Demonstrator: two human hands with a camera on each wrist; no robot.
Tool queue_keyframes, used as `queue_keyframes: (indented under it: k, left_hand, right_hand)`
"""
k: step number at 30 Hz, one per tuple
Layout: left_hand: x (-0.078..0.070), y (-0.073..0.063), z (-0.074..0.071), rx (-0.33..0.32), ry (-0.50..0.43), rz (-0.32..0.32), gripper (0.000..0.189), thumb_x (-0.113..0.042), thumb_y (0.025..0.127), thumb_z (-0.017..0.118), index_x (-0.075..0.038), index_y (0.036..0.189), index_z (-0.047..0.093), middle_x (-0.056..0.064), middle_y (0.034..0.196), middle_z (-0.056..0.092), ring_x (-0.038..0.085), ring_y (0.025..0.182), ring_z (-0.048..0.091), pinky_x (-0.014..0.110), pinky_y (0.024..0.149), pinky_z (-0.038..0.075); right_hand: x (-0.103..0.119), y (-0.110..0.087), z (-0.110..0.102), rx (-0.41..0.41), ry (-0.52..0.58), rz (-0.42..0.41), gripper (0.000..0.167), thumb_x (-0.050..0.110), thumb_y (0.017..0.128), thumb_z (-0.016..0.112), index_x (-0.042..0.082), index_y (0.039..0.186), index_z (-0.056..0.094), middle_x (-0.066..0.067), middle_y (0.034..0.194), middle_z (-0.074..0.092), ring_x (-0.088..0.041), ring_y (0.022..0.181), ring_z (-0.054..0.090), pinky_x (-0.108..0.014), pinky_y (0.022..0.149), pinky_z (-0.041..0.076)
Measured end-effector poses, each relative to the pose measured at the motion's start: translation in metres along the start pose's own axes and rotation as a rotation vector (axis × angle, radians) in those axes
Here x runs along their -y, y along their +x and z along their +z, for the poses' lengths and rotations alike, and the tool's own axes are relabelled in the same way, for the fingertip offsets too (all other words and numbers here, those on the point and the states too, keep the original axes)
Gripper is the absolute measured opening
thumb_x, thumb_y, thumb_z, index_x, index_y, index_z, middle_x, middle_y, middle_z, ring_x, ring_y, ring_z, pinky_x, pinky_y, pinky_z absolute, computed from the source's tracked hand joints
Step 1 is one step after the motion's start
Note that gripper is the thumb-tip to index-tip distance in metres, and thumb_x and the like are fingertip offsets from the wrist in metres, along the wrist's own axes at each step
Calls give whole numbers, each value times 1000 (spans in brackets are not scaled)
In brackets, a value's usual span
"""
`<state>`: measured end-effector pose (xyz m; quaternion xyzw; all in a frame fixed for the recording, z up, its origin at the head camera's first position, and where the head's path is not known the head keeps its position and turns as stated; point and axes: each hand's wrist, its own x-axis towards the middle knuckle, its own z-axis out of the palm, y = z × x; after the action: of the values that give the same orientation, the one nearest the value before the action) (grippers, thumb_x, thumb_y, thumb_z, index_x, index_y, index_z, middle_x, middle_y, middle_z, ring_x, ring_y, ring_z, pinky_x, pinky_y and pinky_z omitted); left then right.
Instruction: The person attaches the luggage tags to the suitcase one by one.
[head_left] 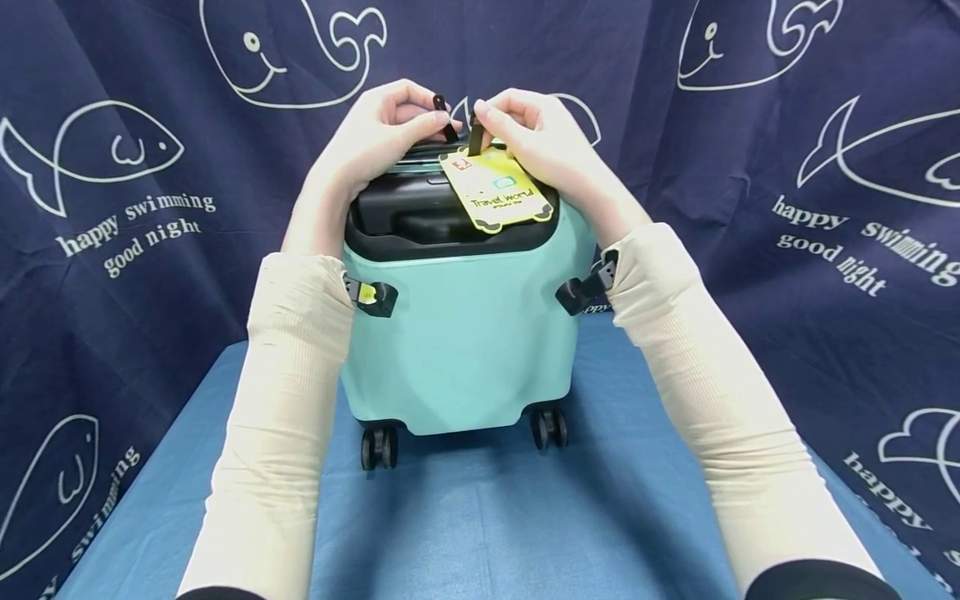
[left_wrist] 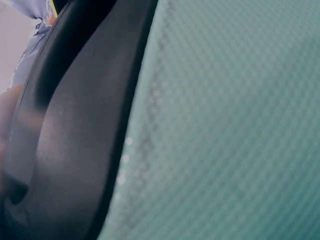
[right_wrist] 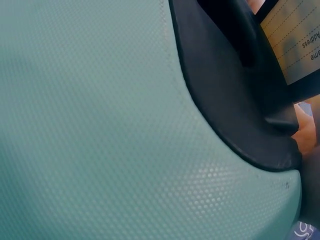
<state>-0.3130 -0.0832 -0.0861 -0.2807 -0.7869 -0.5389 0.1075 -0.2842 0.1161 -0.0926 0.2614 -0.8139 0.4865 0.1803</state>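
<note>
A mint-green suitcase stands upright, its black top panel facing up. On top lies a yellow luggage tag printed "Travel World", with a black strap at its upper end. Above the panel, my left hand pinches one end of the strap between thumb and finger. My right hand pinches the strap's other part, close to the tag. In the right wrist view the tag's underside shows name and address lines. The left wrist view mostly shows the suitcase's textured shell.
Black double wheels support the suitcase on a blue cloth-covered table. Behind it hangs a dark blue curtain with white whale drawings. A small black camera on the left wrist sits close to the suitcase front.
</note>
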Motion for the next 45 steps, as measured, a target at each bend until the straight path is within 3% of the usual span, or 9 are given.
queue_keyframes:
  k: [7,13,18,24,34,40,45]
  left_hand:
    - [-3,0,-1,-11,30,16,10,-11,84,69,-14,85,59,-12,73,68,4,76,60,18,71,41]
    - [0,-1,0,-18,30,48,13,-9,84,68,-13,80,56,-9,74,67,6,75,61,21,71,41]
    - [2,-1,1,-28,27,101,15,-6,84,67,-13,80,55,-7,77,68,4,75,62,20,73,42]
    - [5,1,3,-33,48,135,13,-6,84,66,-13,80,56,-8,75,68,4,74,61,20,73,42]
    - [2,1,2,-115,193,164,14,-5,83,63,-17,78,59,-6,75,68,2,73,62,18,72,42]
    - [-2,-3,3,-153,354,185,5,-7,84,62,-11,84,65,-6,76,67,0,69,60,16,68,42]
    - [-4,-3,3,-158,425,201,9,-7,85,60,-7,90,67,-1,82,69,1,69,58,15,67,41]
  right_hand:
    - [1,1,-3,-39,69,-10,12,23,94,57,11,94,60,3,74,61,-12,64,47,-22,61,35]
    - [4,6,-8,-58,7,-23,13,27,91,61,16,95,66,2,84,63,-13,71,52,-25,68,41]
    - [3,15,-7,-72,44,-99,10,22,89,64,13,92,69,4,82,63,-12,76,54,-26,68,42]
    - [-6,18,-1,-97,103,-153,11,14,88,65,6,92,70,5,78,64,-12,69,54,-23,63,41]
    - [-6,18,0,-94,202,-146,4,12,87,65,12,92,65,-2,75,64,-19,66,52,-25,60,39]
    - [-6,19,1,-63,231,-159,6,10,88,64,10,92,68,-3,74,66,-15,61,52,-25,59,39]
    - [-4,19,1,-60,242,-161,7,9,87,64,9,92,69,-1,73,66,-13,60,52,-25,59,39]
